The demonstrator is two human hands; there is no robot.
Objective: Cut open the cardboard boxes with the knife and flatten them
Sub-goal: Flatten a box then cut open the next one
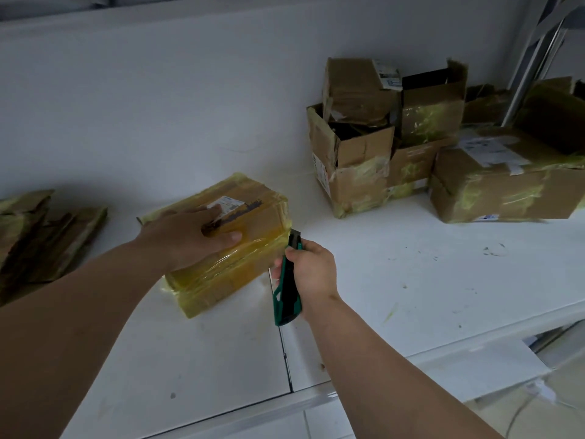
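Box (228, 239) wrapped in yellow tape lies flat on the white counter (411, 280), its long axis running from near-left to far-right; left hand (190, 239) rests palm-down on its top face, fingers fairly straight, pressing it in place; right hand (311, 270) grips the green-and-black knife (287, 280), fingers curled round the handle, the knife's tip touching or just beside the box's right near edge; whether a blade is extended cannot be told. The box thus lies to the left of the knife hand, so the cut would probably run along that taped edge. Flattened cardboard (47, 236) is stacked at far left; opened boxes (411, 137) stand well apart at right.
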